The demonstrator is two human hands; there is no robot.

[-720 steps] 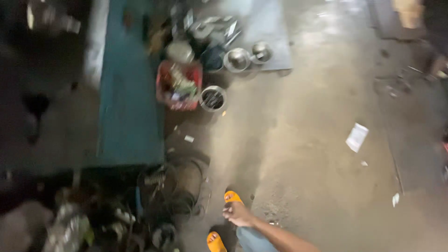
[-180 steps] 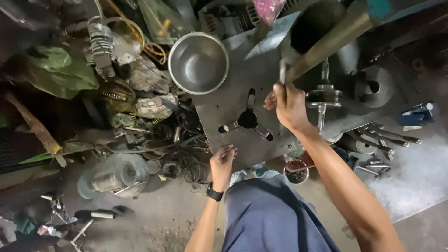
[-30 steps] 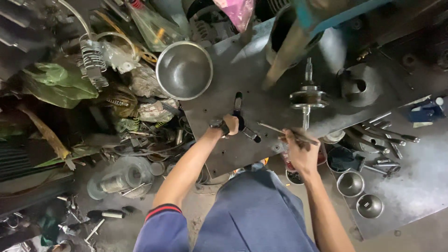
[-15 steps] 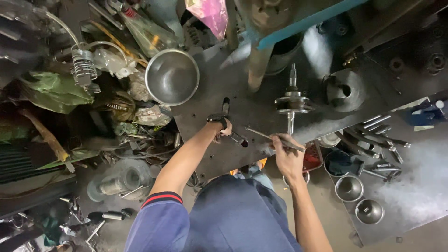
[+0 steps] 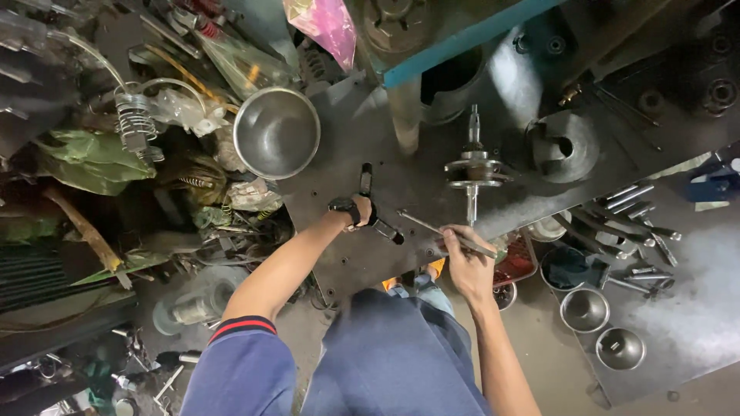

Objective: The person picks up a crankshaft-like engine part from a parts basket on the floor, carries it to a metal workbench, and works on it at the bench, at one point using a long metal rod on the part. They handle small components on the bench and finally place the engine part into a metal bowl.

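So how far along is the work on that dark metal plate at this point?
Laid out already: a crankshaft stands upright on the dark metal plate, with tools and small bowls spread to the right. In hand: the left hand rests on a black three-armed tool and the right hand holds a thin metal rod. Left: the rod is not touching the crankshaft, which stands untouched.
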